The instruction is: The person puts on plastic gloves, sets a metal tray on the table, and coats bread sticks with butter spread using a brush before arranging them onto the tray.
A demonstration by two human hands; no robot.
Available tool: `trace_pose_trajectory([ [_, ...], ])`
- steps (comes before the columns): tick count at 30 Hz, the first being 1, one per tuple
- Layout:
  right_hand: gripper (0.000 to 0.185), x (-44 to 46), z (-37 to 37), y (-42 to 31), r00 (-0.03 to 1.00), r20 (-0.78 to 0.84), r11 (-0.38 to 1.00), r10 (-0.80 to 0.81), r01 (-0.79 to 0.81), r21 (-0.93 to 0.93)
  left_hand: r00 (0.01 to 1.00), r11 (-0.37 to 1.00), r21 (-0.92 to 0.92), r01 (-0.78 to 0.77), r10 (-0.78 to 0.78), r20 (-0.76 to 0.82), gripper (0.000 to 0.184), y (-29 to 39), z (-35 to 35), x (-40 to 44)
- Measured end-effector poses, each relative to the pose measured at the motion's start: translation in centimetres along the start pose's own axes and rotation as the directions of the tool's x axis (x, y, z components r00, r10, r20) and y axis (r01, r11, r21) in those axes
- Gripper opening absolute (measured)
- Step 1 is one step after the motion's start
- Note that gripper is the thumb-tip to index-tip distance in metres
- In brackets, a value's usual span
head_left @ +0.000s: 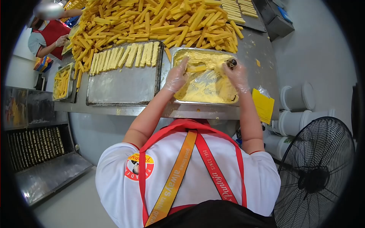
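Observation:
A metal pan [207, 102] of pale yellow cream [197, 85] sits in front of me on the table. My left hand [176, 78], in a clear plastic glove, reaches over the pan's left rim. Its fingers are closed at the end of a yellow cake-like stick [196, 69], which lies against the cream. At the right side of the pan, my gloved right hand [238, 77] is wrapped around a dark-handled tool [231, 63]; its working end is hidden. Left of the pan, a baking tray [123, 89] bears a row of cream-coated sticks [125, 56] along its far side.
A large heap of yellow sticks [152, 22] covers the far table. A smaller pan [62, 81] stands at left, near a co-worker in a red apron [55, 36]. White buckets [298, 97] and a black fan [313, 178] stand at right; yellow paper [263, 105] overhangs the edge.

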State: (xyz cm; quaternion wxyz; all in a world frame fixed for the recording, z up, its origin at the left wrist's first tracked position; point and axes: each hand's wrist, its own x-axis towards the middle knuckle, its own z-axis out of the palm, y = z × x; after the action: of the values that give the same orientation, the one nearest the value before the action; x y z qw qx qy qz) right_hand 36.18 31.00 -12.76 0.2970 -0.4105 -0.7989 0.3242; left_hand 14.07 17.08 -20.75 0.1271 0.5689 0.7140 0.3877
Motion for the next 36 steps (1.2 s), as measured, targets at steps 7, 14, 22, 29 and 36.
trace_pose_trajectory([
  [7, 0.024, 0.8, 4.1, 3.2, 0.955, 0.137, 0.827, 0.262, -0.296, 0.478, 0.999, 0.999, 0.048, 0.026, -0.025, -0.025, 0.067, 0.6, -0.3, -0.2],
  [14, 0.027, -1.2, 3.1, -2.0, 0.969, 0.226, 0.624, 0.102, -0.239, 0.744, 0.995, 0.999, 0.05, 0.011, -0.006, -0.099, 0.061, -0.2, 0.2, -0.5],
  [22, 0.024, 1.5, 4.6, 4.1, 0.972, 0.083, 0.883, 0.219, -0.234, 0.407, 0.99, 0.995, 0.017, 0.102, -0.1, -0.102, 0.04, -0.4, -0.4, -0.6],
  [29, 0.022, 0.6, 5.7, 3.8, 0.976, 0.064, 0.863, 0.207, -0.213, 0.458, 0.945, 0.933, -0.16, 0.321, -0.326, -0.003, 0.022, 0.1, -1.3, -0.2],
  [36, 0.021, -1.2, 5.3, -1.0, 0.977, 0.133, 0.727, 0.167, -0.214, 0.652, 0.945, 0.942, -0.075, 0.327, -0.327, 0.006, 0.023, 0.5, -1.5, -0.2],
])
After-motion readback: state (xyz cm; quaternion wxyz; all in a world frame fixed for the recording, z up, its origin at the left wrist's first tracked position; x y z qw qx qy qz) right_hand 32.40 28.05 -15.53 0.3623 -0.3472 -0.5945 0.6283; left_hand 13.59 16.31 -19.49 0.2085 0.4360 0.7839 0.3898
